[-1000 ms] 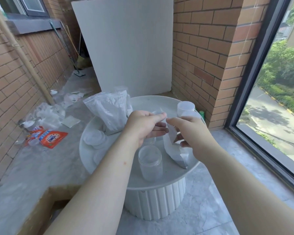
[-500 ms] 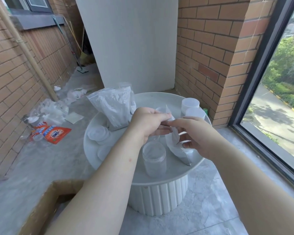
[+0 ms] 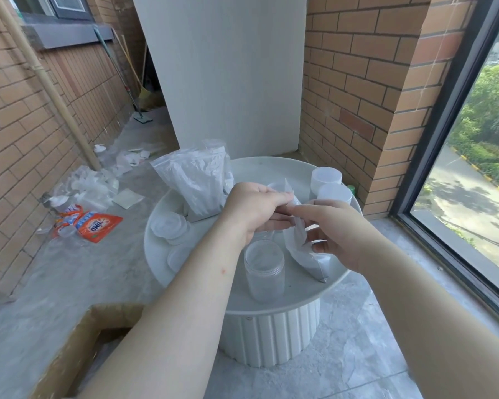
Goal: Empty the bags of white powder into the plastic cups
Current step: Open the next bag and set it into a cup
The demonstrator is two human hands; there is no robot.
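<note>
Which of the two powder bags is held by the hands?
The small bag, pinched at its top by the left hand and right hand; the large bag stands unheld behind them.

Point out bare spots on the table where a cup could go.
Bare: the far table top between the big bag and the capped cups; also the near strip in front of the clear cup. Crowded: lids on the left, small bag at the right.
</note>
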